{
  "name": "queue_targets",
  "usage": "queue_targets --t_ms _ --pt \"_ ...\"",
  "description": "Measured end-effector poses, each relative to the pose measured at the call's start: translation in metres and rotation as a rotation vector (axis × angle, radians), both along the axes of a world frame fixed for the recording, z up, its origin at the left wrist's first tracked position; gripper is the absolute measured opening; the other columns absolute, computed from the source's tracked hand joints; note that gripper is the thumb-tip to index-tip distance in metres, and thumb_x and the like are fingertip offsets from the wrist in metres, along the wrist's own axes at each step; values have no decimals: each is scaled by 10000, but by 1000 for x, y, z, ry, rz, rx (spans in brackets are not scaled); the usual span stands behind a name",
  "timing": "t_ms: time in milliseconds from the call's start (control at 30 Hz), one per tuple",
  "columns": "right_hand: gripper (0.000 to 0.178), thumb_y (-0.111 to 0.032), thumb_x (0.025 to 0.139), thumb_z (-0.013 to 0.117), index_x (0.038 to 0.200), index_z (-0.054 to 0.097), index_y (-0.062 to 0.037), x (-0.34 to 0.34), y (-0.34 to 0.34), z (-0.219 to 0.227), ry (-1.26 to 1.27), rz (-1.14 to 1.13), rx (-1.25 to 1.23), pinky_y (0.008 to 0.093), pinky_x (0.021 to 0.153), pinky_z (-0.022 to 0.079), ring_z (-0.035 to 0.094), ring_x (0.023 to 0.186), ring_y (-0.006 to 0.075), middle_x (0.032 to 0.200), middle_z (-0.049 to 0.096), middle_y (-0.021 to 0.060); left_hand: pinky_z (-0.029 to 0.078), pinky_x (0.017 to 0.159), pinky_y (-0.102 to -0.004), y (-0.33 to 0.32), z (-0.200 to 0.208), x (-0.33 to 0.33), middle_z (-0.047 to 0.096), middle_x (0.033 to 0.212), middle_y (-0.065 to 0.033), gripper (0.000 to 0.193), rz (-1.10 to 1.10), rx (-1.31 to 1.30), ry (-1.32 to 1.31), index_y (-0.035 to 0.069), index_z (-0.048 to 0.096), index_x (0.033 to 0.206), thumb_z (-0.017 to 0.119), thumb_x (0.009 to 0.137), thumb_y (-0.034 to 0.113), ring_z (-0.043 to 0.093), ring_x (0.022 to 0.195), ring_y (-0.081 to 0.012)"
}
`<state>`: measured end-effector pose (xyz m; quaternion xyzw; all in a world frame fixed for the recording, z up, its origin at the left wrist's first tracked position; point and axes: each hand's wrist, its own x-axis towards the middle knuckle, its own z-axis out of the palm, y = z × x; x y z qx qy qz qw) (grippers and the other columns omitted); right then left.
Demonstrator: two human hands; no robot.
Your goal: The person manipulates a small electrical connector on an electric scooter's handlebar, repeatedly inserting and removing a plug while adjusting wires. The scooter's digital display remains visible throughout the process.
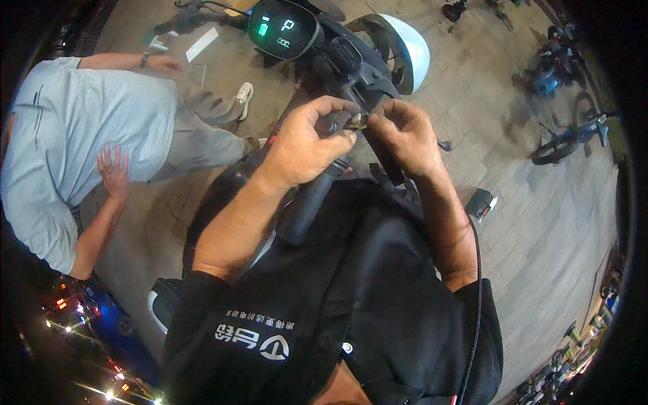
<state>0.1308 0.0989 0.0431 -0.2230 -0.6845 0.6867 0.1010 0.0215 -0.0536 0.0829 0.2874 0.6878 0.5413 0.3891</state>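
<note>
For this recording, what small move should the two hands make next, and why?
Probably steady the left hand and ease the right hand slightly aside, exposing more of the thin, pale-yellowish wires between them. The right hand's fingers seem closed on the wires, the left hand's curl close beside them, and together they hide where the wires lead.

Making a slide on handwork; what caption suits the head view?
Left hand and right hand side by side at a small pale part, a lit dashboard display beyond them.
</note>
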Motion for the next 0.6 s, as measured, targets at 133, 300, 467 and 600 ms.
queue_targets --t_ms 133,300,467,600 --pt "152 -133 860 624 846 619 19 -2 3 5 -35 17 -52 224 629 445 530 697 54 746 611 -2 503 726 -229 4 5 -21 631 935 -35 312 -113 -61 -150 -4 577 1133 625 828 39 601 768 -90" --pt "142 -128 865 620 868 619 14 -11 3 2 17 33 -152 226 635 445 527 702 58 750 603 -7 473 847 -248 9 8 -40 635 990 -60 313 -148 -66 -242 -27 582 1128 594 844 102 599 904 -109" --pt "163 -59 860 598 1003 589 20 -24 -3 -3 220 23 -140 243 664 460 556 728 87 797 621 17 460 881 -260 10 13 -56 637 1013 -73 353 -177 -95 -277 -37 576 1156 588 844 129 597 941 -115" --pt "172 -67 854 612 1010 590 -1 -18 -9 -1 212 -24 130 265 592 459 567 664 88 730 619 59 491 824 -257 8 17 -55 637 985 -76 352 -158 -76 -361 -41 569 1156 589 845 123 616 884 -120"
